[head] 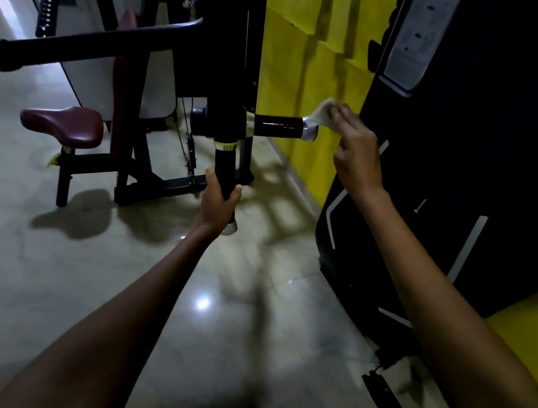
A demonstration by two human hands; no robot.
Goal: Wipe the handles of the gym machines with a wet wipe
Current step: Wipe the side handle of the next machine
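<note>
Head | left hand (217, 202) grips lower handle (225, 170) | right hand (355, 146) pinches wipe (321, 114)

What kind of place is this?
Most likely a gym. A black weight machine with padded grip handles stands on a glossy tiled floor, beside a maroon padded seat. The left hand grips one handle; the right hand holds a wet wipe.

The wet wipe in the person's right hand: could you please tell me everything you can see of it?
The wet wipe is a small, white, crumpled sheet, thin and soft-looking. The right hand pinches its right side at the fingertips. Its lower left edge meets the silver end cap of the horizontal handle, in front of the yellow wall. Whether it is damp cannot be told.
</note>
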